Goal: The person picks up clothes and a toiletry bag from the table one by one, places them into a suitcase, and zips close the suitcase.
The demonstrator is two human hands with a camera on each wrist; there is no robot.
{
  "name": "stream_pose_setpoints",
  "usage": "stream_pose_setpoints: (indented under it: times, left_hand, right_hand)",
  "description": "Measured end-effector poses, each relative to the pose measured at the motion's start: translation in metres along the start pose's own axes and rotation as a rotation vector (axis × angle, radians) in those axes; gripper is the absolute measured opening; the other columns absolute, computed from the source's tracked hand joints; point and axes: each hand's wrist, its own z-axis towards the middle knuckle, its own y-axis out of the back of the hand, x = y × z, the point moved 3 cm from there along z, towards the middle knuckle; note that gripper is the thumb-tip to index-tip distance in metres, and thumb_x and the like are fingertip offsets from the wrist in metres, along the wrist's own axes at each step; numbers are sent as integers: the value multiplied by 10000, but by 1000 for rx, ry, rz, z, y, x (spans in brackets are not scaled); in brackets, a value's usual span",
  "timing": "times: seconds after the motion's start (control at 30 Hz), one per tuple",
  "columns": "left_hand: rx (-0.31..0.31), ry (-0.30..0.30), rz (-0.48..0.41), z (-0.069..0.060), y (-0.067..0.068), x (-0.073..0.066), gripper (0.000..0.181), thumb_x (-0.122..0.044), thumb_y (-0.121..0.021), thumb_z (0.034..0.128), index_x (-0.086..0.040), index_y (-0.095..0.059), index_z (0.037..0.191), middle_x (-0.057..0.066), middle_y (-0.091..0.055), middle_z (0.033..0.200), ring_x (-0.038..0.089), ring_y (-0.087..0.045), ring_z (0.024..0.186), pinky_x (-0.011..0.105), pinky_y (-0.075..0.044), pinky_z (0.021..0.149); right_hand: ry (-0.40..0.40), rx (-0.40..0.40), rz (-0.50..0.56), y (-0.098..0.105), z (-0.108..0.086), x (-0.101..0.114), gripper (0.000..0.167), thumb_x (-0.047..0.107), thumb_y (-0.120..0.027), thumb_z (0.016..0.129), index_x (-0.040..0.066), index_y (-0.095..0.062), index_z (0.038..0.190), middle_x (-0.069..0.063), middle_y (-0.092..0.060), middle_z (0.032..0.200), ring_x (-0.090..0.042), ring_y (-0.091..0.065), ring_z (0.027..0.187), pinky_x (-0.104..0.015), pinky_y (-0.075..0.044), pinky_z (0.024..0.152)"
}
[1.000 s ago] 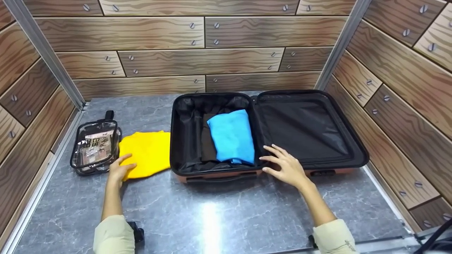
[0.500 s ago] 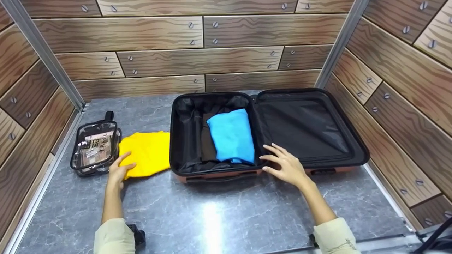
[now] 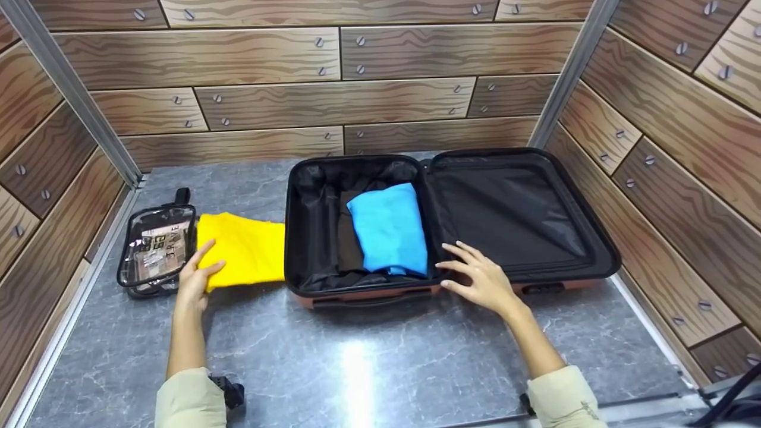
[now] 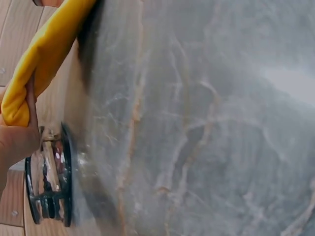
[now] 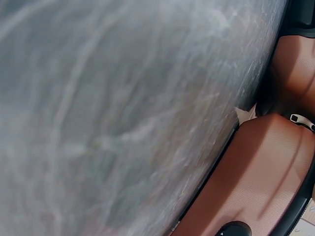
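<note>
My left hand [image 3: 195,280] grips the left edge of a folded yellow garment [image 3: 247,251], thumb on top. In the left wrist view, the yellow garment [image 4: 51,46] is pinched in a thick fold and held up off the tabletop. The garment's right end meets the side of an open suitcase [image 3: 368,291]. Inside the suitcase's left half lie a folded blue garment [image 3: 389,229] and a dark brown one [image 3: 349,244] partly under it. My right hand [image 3: 484,282], fingers spread, is over the suitcase's front edge near where the halves meet; whether it touches is unclear.
A clear zip pouch [image 3: 157,246] with black trim stands left of the yellow garment. The suitcase's right half [image 3: 505,208] lies flat, its lining showing. Wood-patterned walls [image 3: 267,59] enclose the grey marbled tabletop [image 3: 285,351] at the back and sides.
My left hand has raised the yellow garment's left and front edges off the tabletop, and its shape has shifted. The right hand has stayed in place.
</note>
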Motion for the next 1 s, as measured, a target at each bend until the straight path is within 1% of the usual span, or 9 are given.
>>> stream_pose_setpoints:
  times: [0.07, 0.23, 0.3, 0.4, 0.53, 0.67, 0.8, 0.87, 1.0]
  left_hand:
    - [7, -8, -50, 0, -3, -4, 598, 45, -540, 887, -164, -369, 1420, 114, -373, 1281, 31, -370, 372, 137, -268, 322]
    - [45, -42, -91, -3, -10, -14, 596, 43, -537, 890, -179, -373, 1418, 120, -319, 1347, 35, -405, 393, 131, -280, 332]
    - [55, -54, -108, -5, -13, -18, 591, 48, -536, 889, -183, -385, 1412, 111, -337, 1330, 42, -436, 411, 132, -289, 336]
    - [61, -63, -149, -7, -16, -23, 581, 56, -540, 884, -185, -413, 1397, 101, -424, 1228, 79, -527, 469, 142, -332, 350]
    - [90, -89, -188, -10, -20, -31, 583, 60, -550, 878, -173, -415, 1395, 81, -452, 1181, 124, -612, 586, 167, -436, 418]
    - [116, -113, -206, -12, -22, -37, 576, 60, -557, 874, -176, -432, 1384, 88, -440, 1198, 142, -635, 673, 185, -475, 467]
    - [136, -121, -245, -15, -23, -42, 541, 70, -555, 870, -201, -502, 1336, 93, -438, 1191, 153, -637, 719, 193, -486, 486]
    - [148, -128, -268, -16, -24, -45, 525, 77, -551, 870, -203, -529, 1313, 98, -435, 1187, 161, -640, 748, 207, -505, 521]
    - [144, -148, -272, -19, -25, -51, 512, 74, -563, 864, -203, -549, 1294, 105, -448, 1179, 167, -646, 753, 185, -484, 481]
  right_hand:
    - [-2, 4, 3, 0, 0, 0, 368, 502, -588, 842, 299, -656, 1141, 72, -419, 1387, -193, -307, 1302, -461, -455, 806]
    - [-6, 8, 4, 0, 0, 1, 373, 503, -593, 837, 297, -656, 1141, 67, -417, 1389, -193, -303, 1304, -461, -453, 809]
    - [-3, 5, 3, 0, 0, 1, 373, 500, -598, 835, 297, -655, 1142, 59, -418, 1390, -200, -305, 1303, -460, -453, 810]
    - [0, 3, 1, 0, 0, 1, 372, 495, -602, 834, 299, -652, 1146, 53, -417, 1391, -204, -307, 1303, -460, -451, 818]
    - [4, -1, -4, 1, 1, 1, 372, 497, -603, 831, 295, -656, 1138, 53, -425, 1386, -207, -311, 1300, -462, -452, 820]
    - [-2, 3, -5, 1, 1, 1, 376, 505, -594, 834, 293, -657, 1139, 59, -424, 1385, -203, -308, 1301, -465, -453, 817]
    - [-1, 6, -6, 1, 1, 1, 376, 503, -594, 836, 292, -657, 1141, 54, -425, 1385, -208, -312, 1300, -449, -467, 789]
    - [3, 3, -5, 1, 1, 1, 374, 500, -597, 835, 293, -657, 1141, 52, -427, 1384, -211, -317, 1298, -438, -477, 764]
    - [5, -6, 0, 0, 0, 2, 369, 493, -599, 837, 297, -654, 1144, 54, -427, 1384, -209, -317, 1298, -449, -468, 783]
